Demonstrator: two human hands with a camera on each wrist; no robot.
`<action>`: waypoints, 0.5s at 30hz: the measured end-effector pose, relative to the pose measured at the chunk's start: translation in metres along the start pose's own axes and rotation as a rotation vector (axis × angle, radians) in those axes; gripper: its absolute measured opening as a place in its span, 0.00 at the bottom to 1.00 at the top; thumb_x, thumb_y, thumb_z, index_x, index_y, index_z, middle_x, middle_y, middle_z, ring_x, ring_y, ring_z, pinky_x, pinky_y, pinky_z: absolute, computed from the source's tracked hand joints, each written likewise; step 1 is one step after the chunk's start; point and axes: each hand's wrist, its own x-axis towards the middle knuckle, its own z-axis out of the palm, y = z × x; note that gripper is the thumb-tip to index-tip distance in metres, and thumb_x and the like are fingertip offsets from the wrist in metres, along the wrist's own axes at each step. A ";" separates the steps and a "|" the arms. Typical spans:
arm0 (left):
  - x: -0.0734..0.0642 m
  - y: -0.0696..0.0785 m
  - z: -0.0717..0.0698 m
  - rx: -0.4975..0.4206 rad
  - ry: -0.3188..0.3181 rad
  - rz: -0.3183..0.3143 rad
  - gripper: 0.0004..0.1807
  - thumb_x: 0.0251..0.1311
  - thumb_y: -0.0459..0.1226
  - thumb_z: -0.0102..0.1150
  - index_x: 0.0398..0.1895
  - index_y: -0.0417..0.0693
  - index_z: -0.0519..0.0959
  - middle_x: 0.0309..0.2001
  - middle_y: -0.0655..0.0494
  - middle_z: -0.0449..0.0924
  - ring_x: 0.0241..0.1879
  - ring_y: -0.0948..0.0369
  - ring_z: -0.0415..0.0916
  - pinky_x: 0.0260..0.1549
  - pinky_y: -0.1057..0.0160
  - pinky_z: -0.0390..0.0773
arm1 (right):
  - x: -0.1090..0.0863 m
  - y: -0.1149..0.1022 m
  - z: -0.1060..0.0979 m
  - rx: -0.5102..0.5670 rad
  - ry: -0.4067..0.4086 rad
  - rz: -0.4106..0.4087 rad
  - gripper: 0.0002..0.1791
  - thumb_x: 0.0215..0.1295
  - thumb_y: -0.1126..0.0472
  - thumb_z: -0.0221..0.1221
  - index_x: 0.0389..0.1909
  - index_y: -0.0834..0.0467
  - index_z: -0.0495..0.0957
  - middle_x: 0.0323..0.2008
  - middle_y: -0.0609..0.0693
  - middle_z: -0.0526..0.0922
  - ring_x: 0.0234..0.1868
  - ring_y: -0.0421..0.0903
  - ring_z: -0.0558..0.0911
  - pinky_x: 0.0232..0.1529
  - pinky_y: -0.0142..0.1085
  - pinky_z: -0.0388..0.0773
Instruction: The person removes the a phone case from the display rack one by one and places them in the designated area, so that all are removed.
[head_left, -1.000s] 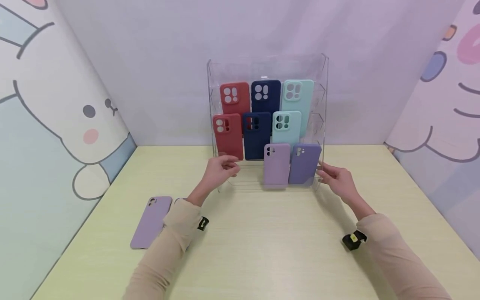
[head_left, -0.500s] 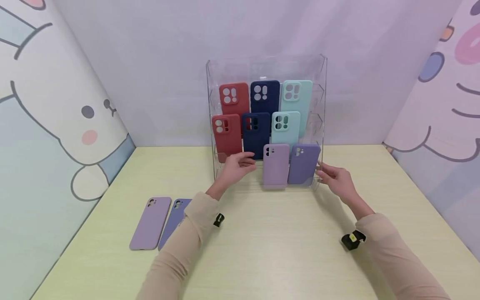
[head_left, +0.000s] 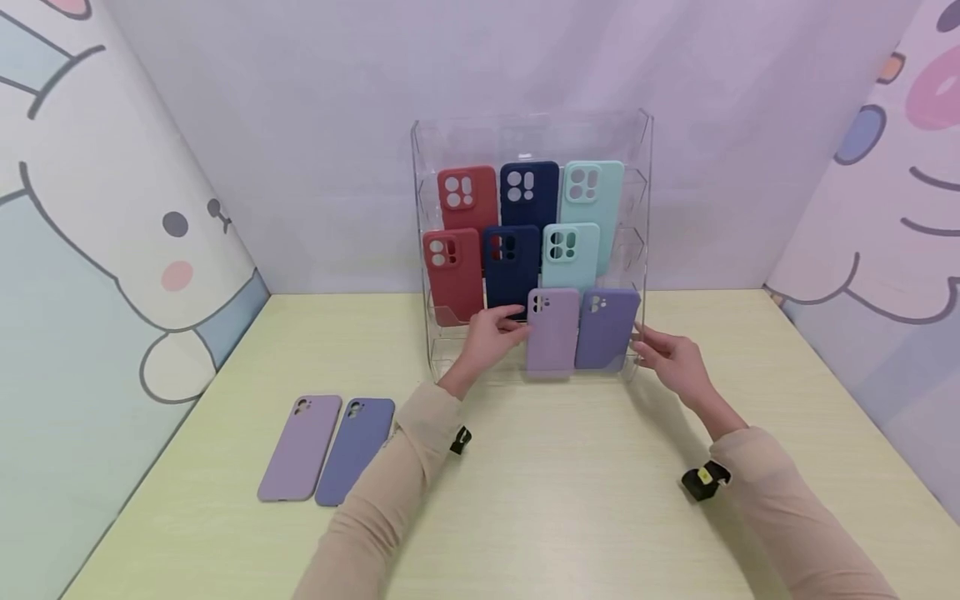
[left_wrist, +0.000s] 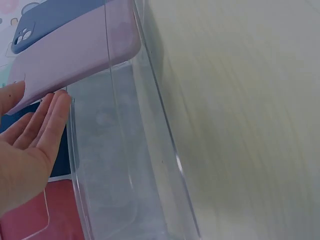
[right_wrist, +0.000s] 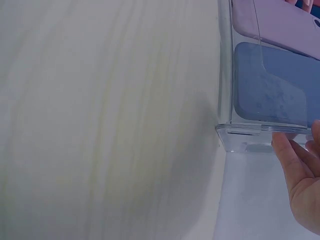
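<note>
Several phone cases stand in a clear acrylic display rack [head_left: 480,372]. Its lowest tier bears a light purple phone case [head_left: 552,333] and a blue-violet phone case [head_left: 607,330] side by side. My left hand [head_left: 491,337] is at the left edge of the light purple case, its fingertips touching or very close to it. Extended fingers show along that edge in the left wrist view. At the rack's right side panel, my right hand [head_left: 672,360] rests its fingertips against the outer face. The right wrist view shows the index finger [right_wrist: 287,157] nearly straight there.
Higher tiers hold red [head_left: 453,275], navy [head_left: 512,267] and mint [head_left: 572,258] cases, in two rows. On the table [head_left: 570,500] at left lie another light purple case [head_left: 300,447] and a blue-violet case [head_left: 356,450]. A curtain [head_left: 337,167] hangs behind.
My left hand has moved rightward along the rack's lowest tier, from its left end to the light purple case. The right hand stays at the side panel. The blue-violet case on the table is now uncovered.
</note>
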 end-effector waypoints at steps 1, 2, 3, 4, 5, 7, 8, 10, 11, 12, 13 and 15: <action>0.001 0.000 0.001 0.018 0.007 0.009 0.20 0.55 0.35 0.62 0.51 0.39 0.77 0.35 0.47 0.83 0.34 0.59 0.80 0.30 0.67 0.78 | 0.000 0.000 0.000 -0.001 0.001 -0.001 0.24 0.66 0.64 0.52 0.60 0.70 0.63 0.50 0.68 0.72 0.40 0.44 0.82 0.36 0.29 0.78; 0.001 0.000 0.002 0.033 0.013 0.017 0.19 0.55 0.35 0.62 0.50 0.39 0.77 0.34 0.47 0.83 0.33 0.59 0.80 0.29 0.67 0.78 | 0.000 0.000 0.000 -0.001 0.002 0.000 0.24 0.66 0.64 0.52 0.59 0.71 0.63 0.50 0.68 0.73 0.39 0.43 0.82 0.36 0.29 0.78; 0.002 0.000 0.003 0.042 0.020 0.020 0.18 0.54 0.35 0.62 0.49 0.39 0.78 0.33 0.47 0.83 0.32 0.59 0.79 0.27 0.68 0.78 | 0.000 0.000 0.000 0.000 0.003 -0.001 0.24 0.66 0.64 0.52 0.59 0.71 0.63 0.50 0.68 0.73 0.39 0.42 0.82 0.35 0.29 0.78; 0.002 0.001 0.004 0.049 0.026 0.024 0.17 0.54 0.35 0.62 0.47 0.39 0.79 0.33 0.47 0.83 0.32 0.59 0.79 0.27 0.68 0.78 | 0.000 0.000 0.000 0.001 0.004 -0.001 0.23 0.66 0.64 0.52 0.59 0.71 0.63 0.50 0.68 0.73 0.39 0.41 0.82 0.35 0.29 0.78; 0.002 0.001 0.005 0.055 0.032 0.028 0.16 0.54 0.35 0.62 0.46 0.39 0.80 0.33 0.47 0.83 0.31 0.59 0.79 0.26 0.68 0.78 | 0.000 0.000 0.000 0.002 0.005 -0.002 0.23 0.66 0.64 0.52 0.59 0.71 0.63 0.49 0.68 0.73 0.39 0.41 0.82 0.35 0.29 0.78; 0.002 0.002 0.007 0.058 0.042 0.032 0.14 0.54 0.35 0.63 0.43 0.39 0.81 0.33 0.48 0.83 0.31 0.59 0.79 0.26 0.69 0.77 | -0.001 0.000 0.000 0.005 0.006 -0.006 0.23 0.66 0.65 0.52 0.59 0.71 0.64 0.49 0.69 0.73 0.38 0.40 0.81 0.35 0.28 0.78; 0.002 0.002 0.008 0.058 0.046 0.032 0.13 0.54 0.35 0.63 0.42 0.38 0.82 0.33 0.48 0.83 0.30 0.59 0.79 0.26 0.69 0.77 | -0.001 0.000 0.000 0.006 0.006 -0.008 0.23 0.66 0.65 0.52 0.59 0.71 0.64 0.49 0.69 0.73 0.38 0.40 0.81 0.35 0.28 0.78; 0.001 0.003 0.009 0.057 0.050 0.041 0.11 0.54 0.35 0.63 0.40 0.38 0.82 0.33 0.48 0.83 0.30 0.59 0.79 0.27 0.70 0.77 | -0.001 0.000 0.000 0.006 0.008 -0.012 0.23 0.65 0.65 0.52 0.59 0.72 0.64 0.49 0.69 0.73 0.38 0.39 0.81 0.35 0.28 0.78; 0.001 0.003 0.010 0.059 0.052 0.047 0.11 0.54 0.34 0.62 0.38 0.38 0.82 0.33 0.48 0.83 0.30 0.59 0.79 0.27 0.70 0.77 | -0.001 0.000 0.000 0.005 0.008 -0.014 0.23 0.65 0.65 0.52 0.59 0.72 0.64 0.49 0.69 0.73 0.38 0.38 0.81 0.35 0.28 0.78; 0.001 0.004 0.011 0.059 0.053 0.055 0.10 0.54 0.34 0.62 0.37 0.37 0.82 0.33 0.48 0.83 0.30 0.59 0.79 0.27 0.70 0.77 | -0.001 0.000 0.000 0.006 0.009 -0.016 0.23 0.65 0.65 0.52 0.59 0.72 0.64 0.49 0.69 0.73 0.38 0.38 0.81 0.35 0.28 0.78; 0.001 0.004 0.011 0.059 0.053 0.064 0.09 0.54 0.34 0.62 0.36 0.37 0.82 0.33 0.47 0.83 0.30 0.59 0.79 0.27 0.70 0.77 | -0.001 0.000 0.000 0.007 0.008 -0.016 0.23 0.65 0.65 0.52 0.59 0.72 0.64 0.49 0.69 0.73 0.38 0.38 0.81 0.35 0.28 0.78; 0.001 0.004 0.012 0.057 0.051 0.081 0.08 0.54 0.33 0.62 0.35 0.36 0.82 0.32 0.47 0.82 0.30 0.59 0.79 0.28 0.70 0.77 | 0.000 0.000 0.000 0.012 0.006 -0.018 0.23 0.65 0.65 0.52 0.59 0.72 0.64 0.49 0.69 0.73 0.38 0.39 0.81 0.35 0.28 0.78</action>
